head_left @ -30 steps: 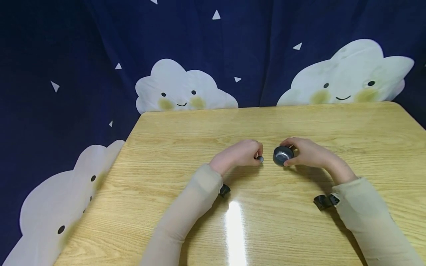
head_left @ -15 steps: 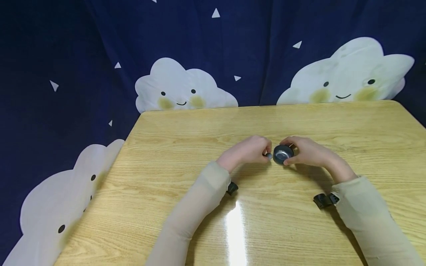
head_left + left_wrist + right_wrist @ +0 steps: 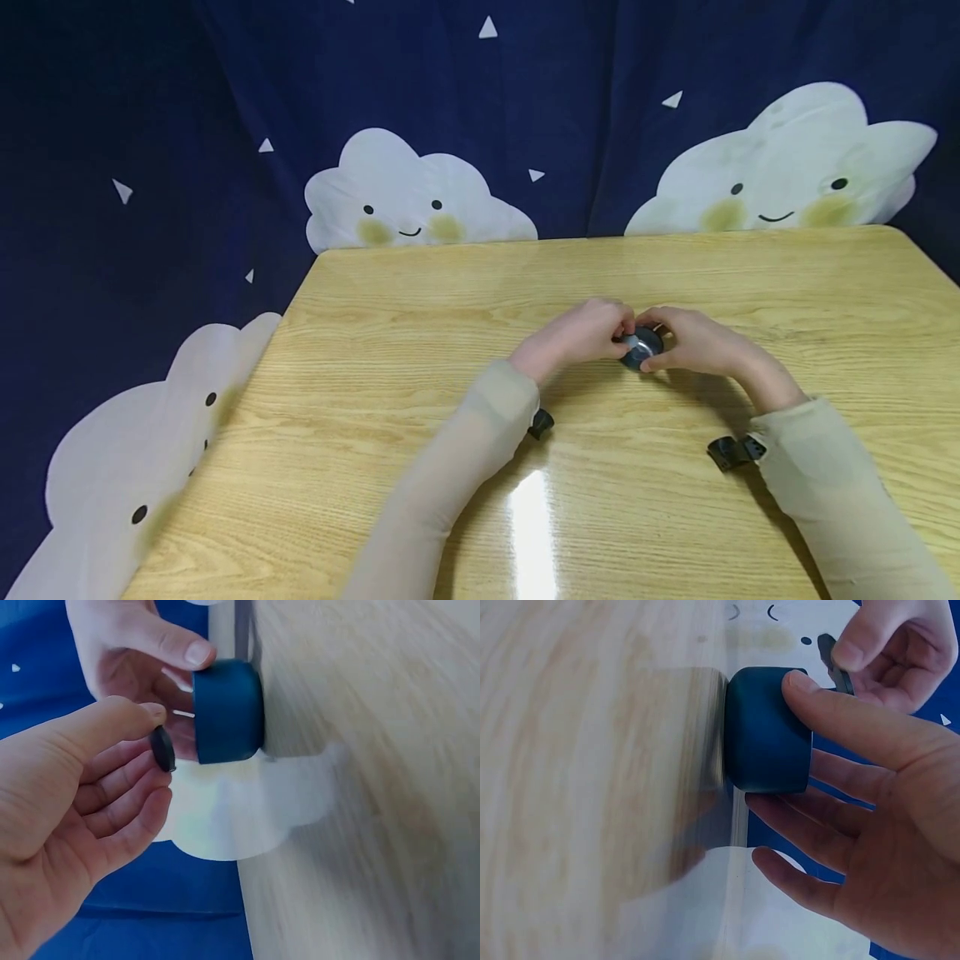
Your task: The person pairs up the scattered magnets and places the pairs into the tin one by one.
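A small dark blue cup (image 3: 647,353) with a shiny metal inside stands upright on the wooden table. My right hand (image 3: 697,343) holds it from the right, thumb on the near side of its wall and fingers round the far side. Between thumb and fingers, my left hand (image 3: 581,333) pinches a small, flat dark disc (image 3: 162,748), whose exact kind I cannot tell. In the left wrist view the disc is level with the cup's rim (image 3: 196,720), just off it. The right wrist view shows the cup's smooth side (image 3: 765,731) and the disc (image 3: 843,681) close to its opening.
The light wooden table (image 3: 360,400) spreads around both hands, with a bright glare strip near the front. A dark blue curtain (image 3: 577,100) with white clouds hangs behind its far edge and along the left. Black wrist mounts (image 3: 726,452) stick out under both sleeves.
My left hand has moved right and slightly away, bringing the disc from left of the cup to above its rim in the head view. My right hand and the cup have stayed nearly still.
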{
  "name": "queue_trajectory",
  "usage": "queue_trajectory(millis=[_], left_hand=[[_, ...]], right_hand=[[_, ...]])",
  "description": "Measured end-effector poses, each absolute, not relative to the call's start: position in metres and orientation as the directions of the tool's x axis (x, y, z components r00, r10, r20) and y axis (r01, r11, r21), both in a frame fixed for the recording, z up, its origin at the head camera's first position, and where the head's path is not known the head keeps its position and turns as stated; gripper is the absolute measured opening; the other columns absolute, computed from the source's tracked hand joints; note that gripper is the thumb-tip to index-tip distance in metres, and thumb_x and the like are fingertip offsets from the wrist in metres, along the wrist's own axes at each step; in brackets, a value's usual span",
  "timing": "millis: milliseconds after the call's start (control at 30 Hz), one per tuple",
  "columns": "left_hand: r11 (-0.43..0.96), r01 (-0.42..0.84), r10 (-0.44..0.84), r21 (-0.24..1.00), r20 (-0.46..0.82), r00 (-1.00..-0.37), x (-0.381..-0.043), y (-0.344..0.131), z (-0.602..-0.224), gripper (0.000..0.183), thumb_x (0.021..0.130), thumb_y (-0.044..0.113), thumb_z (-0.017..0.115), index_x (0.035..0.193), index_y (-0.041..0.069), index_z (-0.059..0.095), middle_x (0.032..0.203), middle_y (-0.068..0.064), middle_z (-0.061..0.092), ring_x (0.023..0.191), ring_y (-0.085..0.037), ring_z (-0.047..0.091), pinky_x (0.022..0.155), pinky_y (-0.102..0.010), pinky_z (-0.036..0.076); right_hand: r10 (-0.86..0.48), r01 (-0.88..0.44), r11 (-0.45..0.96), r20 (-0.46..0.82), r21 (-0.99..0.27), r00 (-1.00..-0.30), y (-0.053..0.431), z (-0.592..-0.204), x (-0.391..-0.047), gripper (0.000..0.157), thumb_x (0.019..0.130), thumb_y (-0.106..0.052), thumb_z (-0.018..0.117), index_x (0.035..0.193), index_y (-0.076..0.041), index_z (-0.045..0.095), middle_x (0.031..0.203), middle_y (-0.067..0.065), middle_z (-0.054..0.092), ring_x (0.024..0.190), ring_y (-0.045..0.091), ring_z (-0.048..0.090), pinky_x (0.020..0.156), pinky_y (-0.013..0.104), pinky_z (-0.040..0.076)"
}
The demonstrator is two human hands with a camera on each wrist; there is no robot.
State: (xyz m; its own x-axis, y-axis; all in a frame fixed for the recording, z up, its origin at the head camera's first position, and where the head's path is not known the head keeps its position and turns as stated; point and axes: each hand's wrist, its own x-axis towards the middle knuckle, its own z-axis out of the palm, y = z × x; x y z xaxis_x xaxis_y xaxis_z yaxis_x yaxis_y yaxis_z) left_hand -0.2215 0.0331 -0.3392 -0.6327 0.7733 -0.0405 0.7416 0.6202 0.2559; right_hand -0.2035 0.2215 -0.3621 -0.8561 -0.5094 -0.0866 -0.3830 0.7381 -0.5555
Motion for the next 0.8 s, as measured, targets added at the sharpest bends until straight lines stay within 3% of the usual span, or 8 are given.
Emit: queue_trajectory(millis=[800], left_hand=[[0.627, 0.734, 0.761, 0.261, -0.001, -0.649, -0.222, 0.050, -0.353, 0.022, 0.086, 0.027, 0.061, 0.103, 0.013, 0.061, 0.099, 0.004, 0.059, 0.083, -0.003, 0.051, 0.073, -0.012, 0.042]], right_hand=[[-0.507, -0.379, 0.751, -0.104, -0.541, -0.856, 0.223, -0.362, -0.204, 0.054, 0.074, -0.029, 0.074, 0.115, -0.002, 0.052, 0.108, 0.015, 0.058, 0.097, 0.028, 0.056, 0.078, 0.041, 0.045]])
